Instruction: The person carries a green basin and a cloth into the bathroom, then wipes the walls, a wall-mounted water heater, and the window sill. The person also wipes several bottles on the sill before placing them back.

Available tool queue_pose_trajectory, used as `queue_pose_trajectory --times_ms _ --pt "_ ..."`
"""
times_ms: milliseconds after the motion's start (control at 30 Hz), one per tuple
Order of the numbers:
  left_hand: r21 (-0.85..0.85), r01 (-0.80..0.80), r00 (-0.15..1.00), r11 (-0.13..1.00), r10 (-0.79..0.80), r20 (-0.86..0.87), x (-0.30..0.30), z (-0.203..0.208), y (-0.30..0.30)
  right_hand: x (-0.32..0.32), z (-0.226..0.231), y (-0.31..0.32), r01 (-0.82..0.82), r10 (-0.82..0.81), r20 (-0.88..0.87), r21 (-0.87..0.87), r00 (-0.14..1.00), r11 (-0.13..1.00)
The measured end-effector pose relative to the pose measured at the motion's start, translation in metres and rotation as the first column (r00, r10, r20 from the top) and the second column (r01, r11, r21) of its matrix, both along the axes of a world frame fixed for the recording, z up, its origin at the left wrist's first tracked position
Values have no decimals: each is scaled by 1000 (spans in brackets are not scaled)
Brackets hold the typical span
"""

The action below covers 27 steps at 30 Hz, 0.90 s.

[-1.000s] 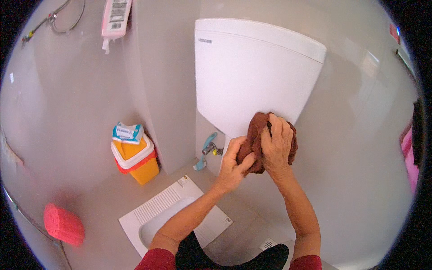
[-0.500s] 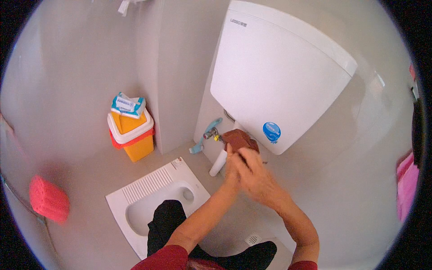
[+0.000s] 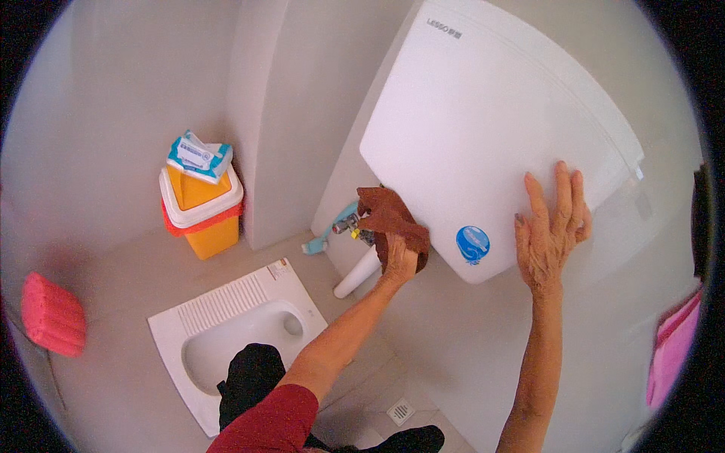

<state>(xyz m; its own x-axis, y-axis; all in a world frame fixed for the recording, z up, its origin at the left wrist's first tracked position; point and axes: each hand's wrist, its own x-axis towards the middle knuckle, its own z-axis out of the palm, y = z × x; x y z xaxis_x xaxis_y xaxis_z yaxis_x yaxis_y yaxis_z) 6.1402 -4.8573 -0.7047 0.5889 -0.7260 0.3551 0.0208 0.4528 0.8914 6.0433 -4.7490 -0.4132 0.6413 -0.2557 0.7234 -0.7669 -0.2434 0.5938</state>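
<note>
A brown cloth [image 3: 393, 213] is bunched in my left hand [image 3: 402, 255], whose fingers are closed and partly hidden in its folds. That hand is just below the white toilet cistern [image 3: 461, 128], beside a metal valve [image 3: 347, 224] and above a white flush pipe [image 3: 357, 276]. My right hand [image 3: 550, 245] is open, fingers spread, at the lower right of the cistern's front face near a round blue sticker [image 3: 473, 243]. It holds nothing. Whether its palm presses on the cistern is hard to tell.
A white squat toilet [image 3: 170, 332] is set in the floor at lower left. A yellow bin [image 3: 215, 238] with a wipes pack [image 3: 199, 156] on its lid stands by the wall corner. A light-blue brush [image 3: 316, 245] leans behind the valve. A pink sponge-like block [image 3: 53, 313] is far left.
My hands were together at the cloth; they are now apart. The right hand has moved right to the cistern's front and spread its fingers. The left still holds the cloth. The view has shifted.
</note>
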Motion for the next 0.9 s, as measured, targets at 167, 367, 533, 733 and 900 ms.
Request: queue_pose_trajectory --times_ms 167,367,533,733,900 --pt "185 79 885 980 -154 439 5 -85 -14 0 -4 -9 38 -42 -23 -159 999 986" --pt "345 -13 868 938 -161 470 24 -162 4 4 -2 -17 -47 22 -114 -224 993 974" --pt "284 -124 914 951 -2 405 25 -147 17 7 -3 -17 -79 53 -115 -227 992 971" --pt "45 -78 885 996 48 464 20 -62 35 8 -3 -16 -40 17 -108 -219 994 975" --pt "-135 5 842 991 69 536 24 10 17 6 -4 -15 -34 10 -107 -222 994 975"
